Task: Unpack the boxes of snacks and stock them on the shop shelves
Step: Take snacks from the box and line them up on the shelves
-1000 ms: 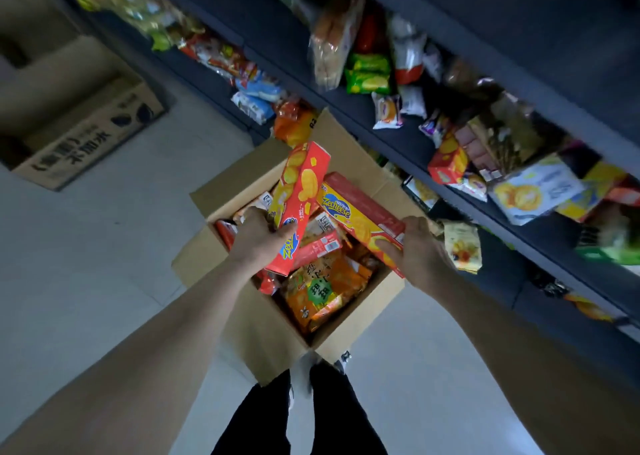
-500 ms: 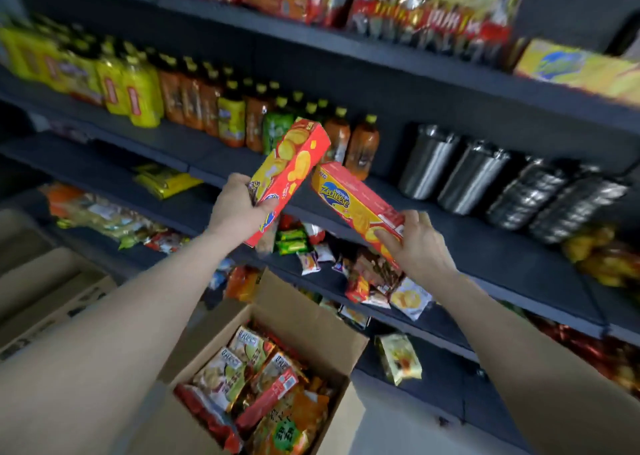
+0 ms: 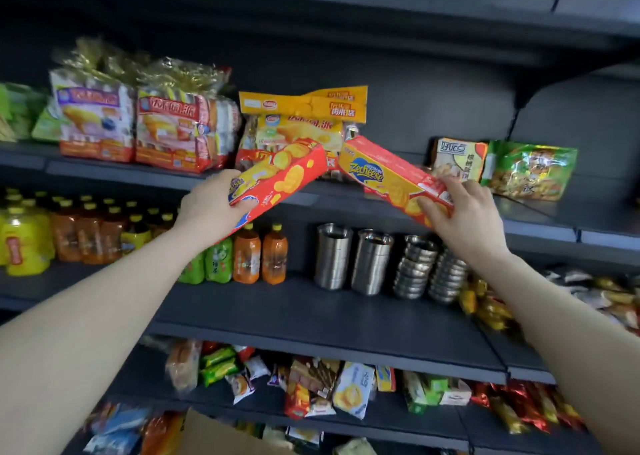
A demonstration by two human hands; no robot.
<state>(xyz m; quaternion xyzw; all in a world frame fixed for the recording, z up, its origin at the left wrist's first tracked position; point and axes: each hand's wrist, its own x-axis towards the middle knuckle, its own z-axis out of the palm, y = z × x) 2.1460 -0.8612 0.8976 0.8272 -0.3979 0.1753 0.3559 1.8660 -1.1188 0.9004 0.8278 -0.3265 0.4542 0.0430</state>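
Gripping the near end of a red cracker box (image 3: 287,177), the left hand (image 3: 204,212) has its fingers (image 3: 227,178) curled over the top edge and the thumb pressed along the lower face, so the pack sits tight in the palm. This box slants up and to the right, its printed crackers facing the camera. The right hand (image 3: 465,222) holds a second red and yellow box (image 3: 384,175), lettered Zecheese, by its near end: its fingers (image 3: 462,187) wrap over the top and the thumb lies across the front panel. That box slants up and to the left.

Both boxes are in the air at the height of the upper shelf (image 3: 138,177), their far ends pointing at each other and just beside one another; whether they touch cannot be told. Right behind them on that shelf stand yellow cake bags (image 3: 304,122), with red and white bagged cakes (image 3: 166,132) to the left and a green snack bag (image 3: 533,170) to the right.

One shelf down (image 3: 311,316) stand rows of orange, green and yellow drink bottles (image 3: 246,257) and, to their right, stacked steel cups (image 3: 370,264). Small loose packets (image 3: 349,390) lie on the shelf below. A cardboard flap (image 3: 221,437) shows at the bottom edge of the view.
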